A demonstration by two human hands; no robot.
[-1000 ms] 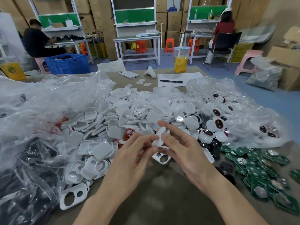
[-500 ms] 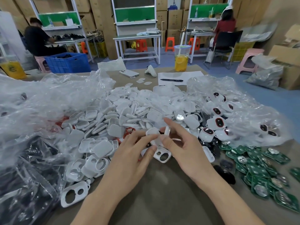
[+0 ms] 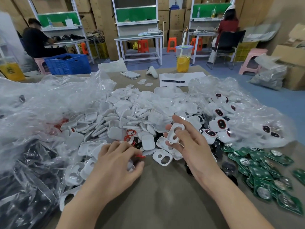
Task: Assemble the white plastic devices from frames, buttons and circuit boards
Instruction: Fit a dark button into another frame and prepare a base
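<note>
My right hand holds a white plastic frame with two holes, raised above the table, one finger showing through the upper hole. My left hand is low at the near edge of the pile, fingers curled on a small red button piece. A big heap of white shells fills the table's middle. Another white frame lies flat between my hands. Green circuit boards spread at the right. Assembled white devices with dark red faces lie behind them.
Crumpled clear plastic bags cover the left and far right; black parts sit in a bag at the near left. A drink cup, phone, pen on paper stand at the far edge. Two people sit at distant benches.
My hands have come apart. The right hand lifted the white frame up and to the right; the left hand dropped down to the pile and took a red piece.
</note>
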